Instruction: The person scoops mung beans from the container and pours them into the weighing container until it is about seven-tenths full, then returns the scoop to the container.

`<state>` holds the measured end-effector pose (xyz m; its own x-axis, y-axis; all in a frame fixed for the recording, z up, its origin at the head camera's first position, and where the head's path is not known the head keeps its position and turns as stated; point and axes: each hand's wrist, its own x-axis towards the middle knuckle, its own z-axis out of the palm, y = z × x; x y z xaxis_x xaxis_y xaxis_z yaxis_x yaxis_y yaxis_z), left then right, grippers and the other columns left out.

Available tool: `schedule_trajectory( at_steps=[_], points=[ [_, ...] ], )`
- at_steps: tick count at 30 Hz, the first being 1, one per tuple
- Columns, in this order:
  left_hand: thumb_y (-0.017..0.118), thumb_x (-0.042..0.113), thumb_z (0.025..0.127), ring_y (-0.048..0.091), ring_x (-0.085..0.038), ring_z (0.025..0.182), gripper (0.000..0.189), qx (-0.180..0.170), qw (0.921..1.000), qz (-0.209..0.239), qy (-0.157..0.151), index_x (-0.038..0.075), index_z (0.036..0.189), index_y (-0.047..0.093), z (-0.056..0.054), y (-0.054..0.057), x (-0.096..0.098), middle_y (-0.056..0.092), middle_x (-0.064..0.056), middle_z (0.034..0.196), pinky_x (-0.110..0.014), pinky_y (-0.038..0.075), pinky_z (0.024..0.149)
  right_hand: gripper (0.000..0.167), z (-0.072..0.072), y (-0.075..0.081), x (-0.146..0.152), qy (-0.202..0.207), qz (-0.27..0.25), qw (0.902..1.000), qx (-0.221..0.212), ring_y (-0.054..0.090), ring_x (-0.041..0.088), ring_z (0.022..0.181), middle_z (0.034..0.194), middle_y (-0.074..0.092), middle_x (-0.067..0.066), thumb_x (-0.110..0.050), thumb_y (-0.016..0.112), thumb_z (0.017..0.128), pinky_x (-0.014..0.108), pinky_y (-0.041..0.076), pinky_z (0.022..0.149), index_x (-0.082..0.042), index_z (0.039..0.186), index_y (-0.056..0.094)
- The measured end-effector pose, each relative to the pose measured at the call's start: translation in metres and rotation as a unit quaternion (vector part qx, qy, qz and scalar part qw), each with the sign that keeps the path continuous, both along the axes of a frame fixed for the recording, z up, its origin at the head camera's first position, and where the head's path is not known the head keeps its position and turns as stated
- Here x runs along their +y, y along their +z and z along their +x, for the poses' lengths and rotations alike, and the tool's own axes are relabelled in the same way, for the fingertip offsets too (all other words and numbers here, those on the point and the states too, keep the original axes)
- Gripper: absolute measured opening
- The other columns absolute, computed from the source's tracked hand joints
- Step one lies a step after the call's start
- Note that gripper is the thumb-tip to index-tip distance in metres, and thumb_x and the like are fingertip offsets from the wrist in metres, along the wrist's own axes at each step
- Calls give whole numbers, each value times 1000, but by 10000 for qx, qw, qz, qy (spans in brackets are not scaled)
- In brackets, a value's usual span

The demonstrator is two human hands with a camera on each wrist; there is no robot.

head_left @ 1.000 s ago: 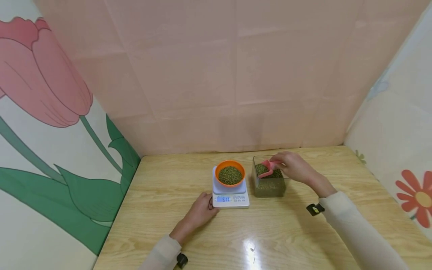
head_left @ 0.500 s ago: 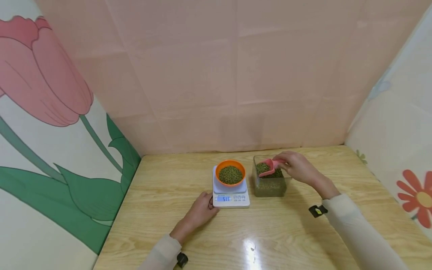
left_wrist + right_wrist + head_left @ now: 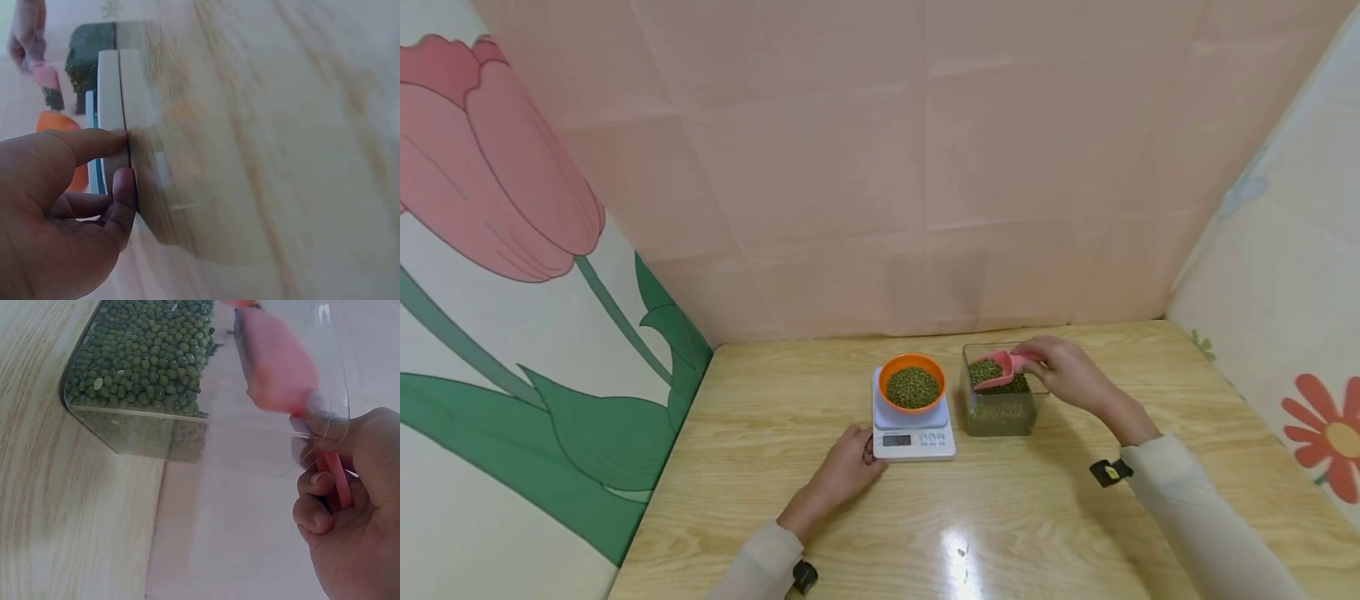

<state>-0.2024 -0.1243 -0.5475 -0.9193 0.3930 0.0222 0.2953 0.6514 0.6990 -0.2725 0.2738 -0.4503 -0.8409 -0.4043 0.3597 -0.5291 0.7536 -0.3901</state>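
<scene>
In the head view, my right hand [image 3: 1071,375] holds a pink scoop [image 3: 998,369] by its handle over a clear container [image 3: 1000,425] of green mung beans. Beans show at the scoop's mouth in the left wrist view. The right wrist view shows curled fingers [image 3: 315,500] around the handle. Left of the container stands a white kitchen scale [image 3: 917,450] bearing an orange bowl [image 3: 943,385] of mung beans. My left hand [image 3: 844,467] grips the scale's near left corner, its fingertips against the edge in the left wrist view. The scale's display is unlit.
A wood-grain table [image 3: 760,400] runs beneath everything, with a pinkish sheet [image 3: 820,208] hanging behind it. Walls with painted flowers flank both sides. A bright reflection and small dark specks lie on the table's front part.
The scoop has shifted slightly right and turned a little over the container, along with my right hand. The scale's lit display has gone dark. My left hand stays put.
</scene>
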Motion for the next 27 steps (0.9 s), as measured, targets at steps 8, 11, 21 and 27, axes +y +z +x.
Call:
schedule_trajectory(
  at_steps=[8,11,21,27],
  points=[
    [76,13,98,43,-11,84,31,-32,10000,-5,0,8,127,69,0,0,0,52,-4,92,-21,37,66,21,2,-2,2,-36,-217,9996,-151,70,27,93,106,77,14,-7,75,98,48,55,80,-2,118,77],
    [76,14,98,43,-11,84,31,-26,10000,-21,11,9,128,69,0,-1,0,51,-3,91,-21,37,66,21,1,-5,3,-75,-260,9996,-128,71,28,94,106,77,14,-6,75,98,47,57,80,-2,118,77],
    [76,14,98,42,-10,83,31,29,10000,-50,21,8,127,69,1,0,0,52,-4,92,-20,37,66,20,1,-11,6,-175,-431,9988,-178,73,31,95,109,76,17,-3,71,100,45,59,80,0,120,76],
    [76,14,98,43,-11,83,33,-10,10000,-48,40,8,130,69,1,1,0,52,-5,93,-20,37,66,19,2,-10,8,-211,-564,9981,-113,73,31,94,110,76,18,-4,70,101,40,58,79,1,119,76]
  ],
)
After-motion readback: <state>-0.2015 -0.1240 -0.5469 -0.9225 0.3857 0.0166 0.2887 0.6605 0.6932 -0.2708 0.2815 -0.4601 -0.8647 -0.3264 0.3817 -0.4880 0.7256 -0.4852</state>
